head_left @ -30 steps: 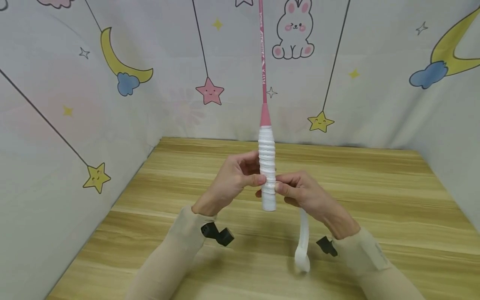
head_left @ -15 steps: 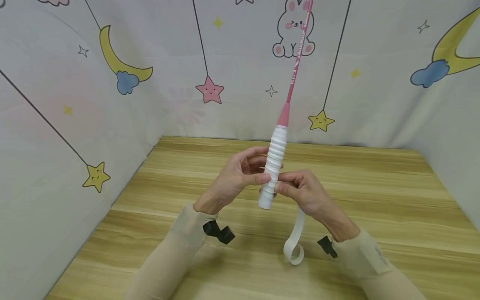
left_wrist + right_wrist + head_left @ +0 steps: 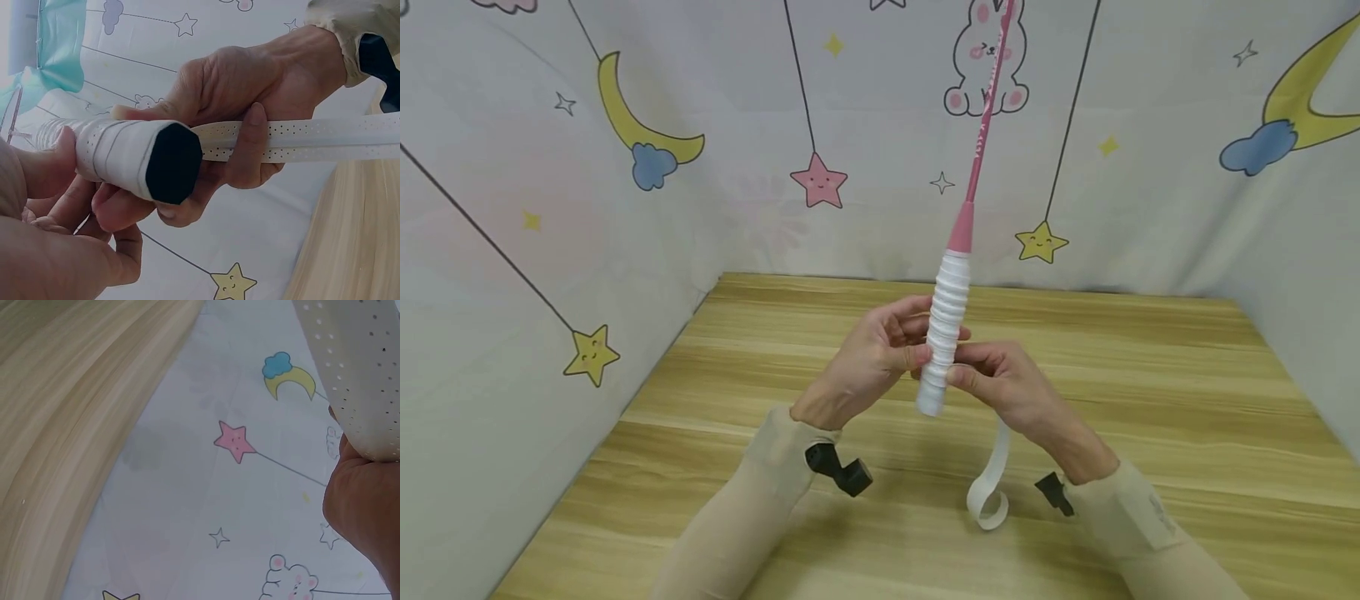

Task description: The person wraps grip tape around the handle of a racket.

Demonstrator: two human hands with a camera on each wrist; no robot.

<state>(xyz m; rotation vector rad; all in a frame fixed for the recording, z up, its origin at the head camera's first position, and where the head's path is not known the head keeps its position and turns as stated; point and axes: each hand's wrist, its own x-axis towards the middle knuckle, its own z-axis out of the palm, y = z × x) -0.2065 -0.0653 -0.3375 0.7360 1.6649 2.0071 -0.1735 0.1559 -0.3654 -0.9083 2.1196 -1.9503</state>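
A pink-shafted badminton racket (image 3: pixel 950 237) is held above the table, its top leaning slightly right and running out of the head view. Ridged white wrap covers its handle (image 3: pixel 948 304). My left hand (image 3: pixel 874 350) holds the handle from the left, thumb across its lower half. At the handle's right side, my right hand (image 3: pixel 1022 396) pinches a strip of white grip tape (image 3: pixel 997 458), whose loose end hangs in a curl. The left wrist view shows the dark octagonal butt end (image 3: pixel 175 162) and the perforated tape (image 3: pixel 325 139) stretching from the handle through the right fingers.
A wood-grain table (image 3: pixel 1150 400) lies beneath both hands. Behind it hangs a pale cloth (image 3: pixel 880 233) printed with stars, moons and a rabbit. Dark cameras sit at both wrists, and teal fabric (image 3: pixel 59 56) shows in the left wrist view.
The racket has tipped from upright to leaning right, then slightly back. The tape's hanging end has swung a little left and curls more openly. Both hands keep their hold.
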